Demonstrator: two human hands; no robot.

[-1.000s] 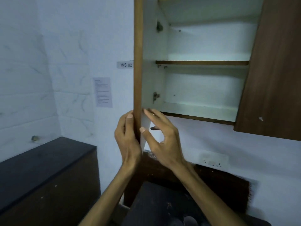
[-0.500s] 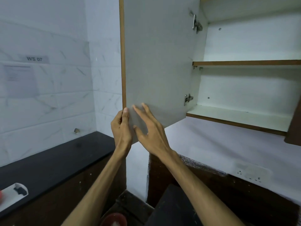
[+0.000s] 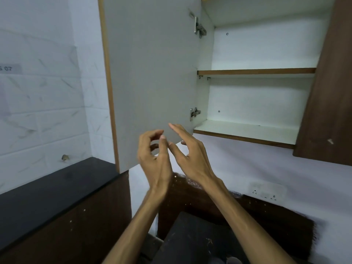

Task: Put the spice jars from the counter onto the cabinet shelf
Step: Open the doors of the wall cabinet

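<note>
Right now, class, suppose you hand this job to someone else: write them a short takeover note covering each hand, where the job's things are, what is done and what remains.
Left hand: empty, fingers loosely curled, off the door.
Right hand: empty, fingers spread, also off the door.
Left cabinet door: swung wide open. The right door is also open.
Lower shelf and upper shelf: both bare, no jars on them.
Spice jars: none in view; the black counter shows none on its visible part.
Done: cabinet opened.
Left: find the jars, carry them up, set them on a shelf.
</note>
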